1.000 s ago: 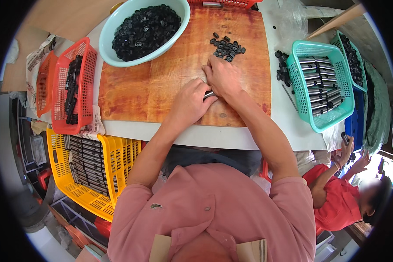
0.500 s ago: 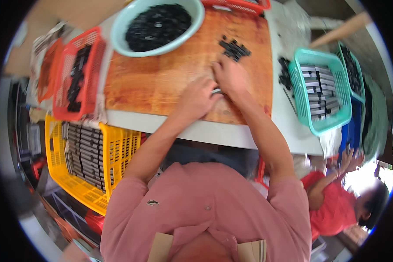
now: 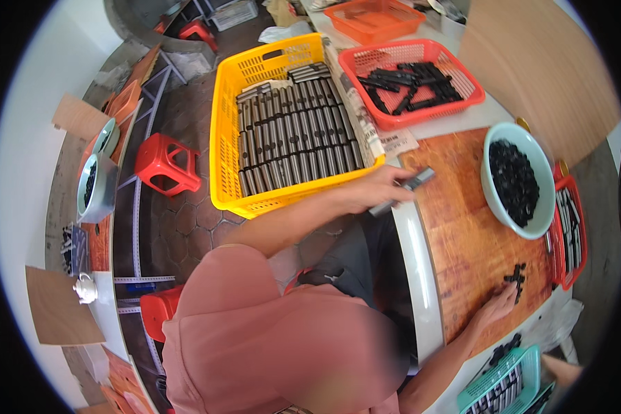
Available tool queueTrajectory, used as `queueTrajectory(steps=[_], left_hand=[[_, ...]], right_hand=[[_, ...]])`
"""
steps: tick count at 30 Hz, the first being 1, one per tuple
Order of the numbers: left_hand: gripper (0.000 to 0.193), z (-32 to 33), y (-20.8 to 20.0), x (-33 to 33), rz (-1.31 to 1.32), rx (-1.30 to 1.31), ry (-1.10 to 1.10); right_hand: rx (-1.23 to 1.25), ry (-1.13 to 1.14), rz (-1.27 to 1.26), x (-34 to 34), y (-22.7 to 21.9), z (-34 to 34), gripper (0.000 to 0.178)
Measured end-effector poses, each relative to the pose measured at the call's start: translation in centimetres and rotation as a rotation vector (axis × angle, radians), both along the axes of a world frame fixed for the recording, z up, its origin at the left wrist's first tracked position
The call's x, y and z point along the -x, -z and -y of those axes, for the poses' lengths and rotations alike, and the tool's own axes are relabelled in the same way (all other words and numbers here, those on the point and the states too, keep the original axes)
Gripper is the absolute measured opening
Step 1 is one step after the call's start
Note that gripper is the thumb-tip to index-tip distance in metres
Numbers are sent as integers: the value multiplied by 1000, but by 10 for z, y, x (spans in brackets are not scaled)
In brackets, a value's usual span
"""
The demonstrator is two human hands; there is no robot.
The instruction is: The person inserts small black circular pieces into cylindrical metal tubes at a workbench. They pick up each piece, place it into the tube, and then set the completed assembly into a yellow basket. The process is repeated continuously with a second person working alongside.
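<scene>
My left hand (image 3: 381, 190) is closed around a short silver-grey bar with a black middle (image 3: 419, 179), held over the board's near edge beside the yellow crate. Rows of similar silver-and-black bars (image 3: 298, 131) fill that yellow plastic crate (image 3: 229, 148). At the far end of the wooden board (image 3: 455, 276), my right hand (image 3: 498, 305) touches a small heap of black parts (image 3: 517, 274). Its fingers are drawn together, and what they pinch cannot be made out. A pale green bowl (image 3: 490, 181) heaped with small black pieces (image 3: 514, 181) stands on the board.
Beside the crate is a red basket (image 3: 410, 119) of black strips, with an orange tray (image 3: 374, 22) beyond. Another red basket (image 3: 579, 265) holds bars past the bowl. A green basket (image 3: 531, 386) lies at lower right. Red stools (image 3: 165, 164) stand on the tiled floor.
The view has swung left toward the crate. My hands, close together over the board before, are now apart: the left carries the bar toward the crate, while the right is at the black heap.
</scene>
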State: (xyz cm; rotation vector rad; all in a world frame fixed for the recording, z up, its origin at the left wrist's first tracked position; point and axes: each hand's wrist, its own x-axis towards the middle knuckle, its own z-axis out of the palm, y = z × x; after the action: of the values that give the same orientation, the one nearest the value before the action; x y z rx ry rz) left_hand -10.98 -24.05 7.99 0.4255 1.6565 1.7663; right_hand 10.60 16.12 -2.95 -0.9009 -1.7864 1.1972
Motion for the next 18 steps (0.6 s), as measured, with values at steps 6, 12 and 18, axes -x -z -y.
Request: queueTrajectory(steps=[6,12,18], left_hand=[[55,136,-10,83,-261,458,-502],[40,261,51,150,-840,1206,-490],[31,341,72,230,-980,1573,-578]], right_hand=[[-113,65,151,3,-15,7,42],[-179,58,291,2,-9,-4,42],[-295,45,394,3,-12,1,42]])
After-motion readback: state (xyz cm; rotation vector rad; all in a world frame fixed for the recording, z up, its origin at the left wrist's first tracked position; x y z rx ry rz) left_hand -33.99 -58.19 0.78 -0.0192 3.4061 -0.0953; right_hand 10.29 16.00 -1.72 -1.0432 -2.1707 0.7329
